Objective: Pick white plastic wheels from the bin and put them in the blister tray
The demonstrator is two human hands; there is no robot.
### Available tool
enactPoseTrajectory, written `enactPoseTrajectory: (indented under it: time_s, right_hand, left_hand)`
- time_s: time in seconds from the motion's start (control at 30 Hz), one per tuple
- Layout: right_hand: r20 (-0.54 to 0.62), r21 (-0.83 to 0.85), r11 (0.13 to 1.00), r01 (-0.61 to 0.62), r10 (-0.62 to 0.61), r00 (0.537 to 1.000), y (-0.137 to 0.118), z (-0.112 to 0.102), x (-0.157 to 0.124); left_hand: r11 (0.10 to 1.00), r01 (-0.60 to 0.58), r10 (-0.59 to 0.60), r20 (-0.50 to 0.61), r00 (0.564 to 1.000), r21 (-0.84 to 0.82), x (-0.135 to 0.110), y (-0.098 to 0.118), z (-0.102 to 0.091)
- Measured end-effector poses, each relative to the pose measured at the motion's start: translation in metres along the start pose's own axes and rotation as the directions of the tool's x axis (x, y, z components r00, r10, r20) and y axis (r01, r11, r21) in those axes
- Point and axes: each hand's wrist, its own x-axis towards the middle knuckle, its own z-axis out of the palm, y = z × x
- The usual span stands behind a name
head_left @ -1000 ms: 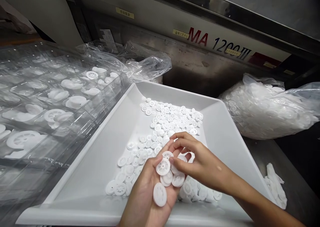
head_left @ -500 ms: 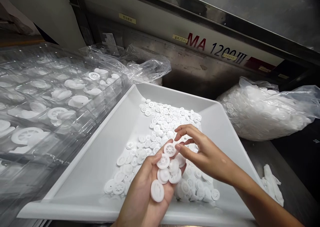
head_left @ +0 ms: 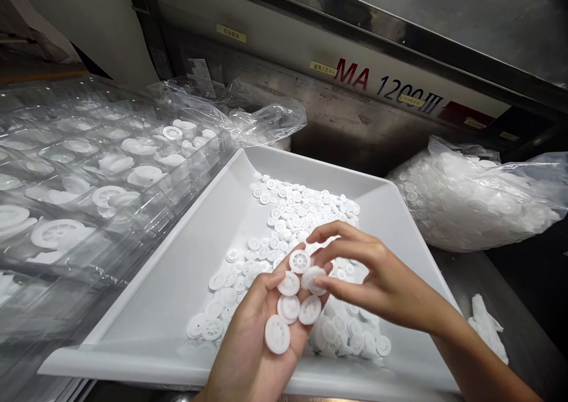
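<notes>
Several small round white plastic wheels lie in my cupped left hand (head_left: 261,337), whose thumb presses against one wheel (head_left: 288,284) near the fingers. A spoked wheel (head_left: 300,261) rests toward the fingertips, and a plain-faced one (head_left: 277,334) sits lowest on the palm. Over the left fingers, my right hand (head_left: 368,272) grips a wheel (head_left: 312,279) between thumb and fingers, slightly blurred. Below both hands, a heap of similar wheels (head_left: 293,210) covers part of a light grey scoop-shaped tray (head_left: 213,224); the hands hide some of the heap.
Clear plastic trays (head_left: 146,207) with wheels in their pockets stand stacked at the left. A clear bag (head_left: 479,201) full of white parts lies right of the grey tray, near a crumpled white glove-like item (head_left: 487,328). Another clear bag (head_left: 261,118) sits behind, before a machine panel (head_left: 275,53).
My right thumb and fingers have moved from the spoked wheel onto the one beside it, which is now shifted and tilted. The wheels in my left palm have spread slightly.
</notes>
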Motion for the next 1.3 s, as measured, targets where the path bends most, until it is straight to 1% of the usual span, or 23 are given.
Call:
enactPoseTrajectory:
  time_s: [0.07,0.1,0.17,0.23,0.3,0.47,0.63,0.77,0.83,0.87,0.93,0.97,1.03,1.13,1.2,1.3]
  right_hand:
    - [-0.07,0.038,0.997,-0.061,0.064,0.995,0.002,-0.005,0.002]
    - [-0.084,0.041,0.995,-0.096,0.099,0.992,0.003,-0.007,0.003]
    - [-0.073,0.023,0.985,-0.168,0.17,0.983,0.007,-0.01,0.004]
    - [-0.029,-0.001,0.973,-0.23,0.23,0.973,0.01,-0.011,0.005]
    - [0.011,0.004,0.965,-0.263,0.263,0.965,0.011,-0.01,0.005]
    - [0.046,0.046,0.96,-0.277,0.275,0.96,0.012,-0.006,0.005]
    - [0.089,0.07,0.959,-0.275,0.268,0.959,0.018,-0.006,0.006]
    - [0.113,0.104,0.956,-0.274,0.263,0.958,0.021,-0.005,0.006]
    - [0.103,0.096,0.96,-0.264,0.254,0.962,0.02,-0.006,0.005]
    - [0.08,0.079,0.964,-0.254,0.248,0.966,0.019,-0.007,0.004]
    - [0.009,0.002,0.977,-0.212,0.212,0.977,0.015,-0.009,0.002]
    - [-0.012,-0.049,0.983,-0.175,0.175,0.985,0.013,-0.009,0.001]
    - [0.012,-0.142,0.987,-0.073,0.075,0.997,0.009,-0.01,-0.003]
    - [0.11,-0.218,0.973,0.072,-0.049,0.993,0.003,-0.007,-0.008]
    - [0.122,-0.276,0.953,0.124,-0.093,0.988,0.001,-0.003,-0.01]
    - [0.104,-0.327,0.93,0.168,-0.142,0.984,0.001,0.003,-0.01]
  left_hand:
    - [0.999,-0.009,0.01,-0.031,0.999,0.037,-0.001,0.0,0.0]
    - [0.998,-0.011,0.014,-0.05,0.999,0.054,-0.001,0.0,-0.001]
    - [0.996,-0.021,0.028,-0.079,0.996,0.087,-0.001,-0.001,-0.002]
    - [0.994,-0.028,0.039,-0.098,0.994,0.108,-0.001,-0.001,-0.002]
    - [0.993,-0.031,0.043,-0.103,0.994,0.113,-0.001,-0.002,-0.002]
    - [0.994,-0.049,0.058,-0.083,0.995,0.1,-0.001,-0.001,0.0]
    - [0.996,-0.035,0.042,-0.079,0.996,0.08,-0.002,0.001,-0.001]
    - [0.995,-0.027,0.035,-0.088,0.996,0.098,-0.005,0.001,-0.002]
    - [0.995,-0.032,0.04,-0.081,0.996,0.089,-0.006,0.0,-0.002]
    - [0.996,-0.039,0.046,-0.084,0.995,0.078,-0.006,0.0,-0.003]
    - [0.997,-0.057,0.062,-0.092,0.994,0.059,-0.006,0.0,-0.003]
    - [0.997,-0.062,0.066,-0.089,0.994,0.051,-0.005,0.001,-0.003]
    - [0.997,-0.068,0.07,-0.075,0.995,0.035,-0.004,0.001,-0.004]
    - [0.998,-0.069,0.07,-0.04,0.997,0.01,-0.004,0.001,-0.005]
    - [0.998,-0.065,0.065,-0.032,0.997,0.003,-0.004,0.001,-0.005]
    - [0.997,-0.078,0.077,-0.018,0.997,-0.011,-0.004,0.001,-0.003]
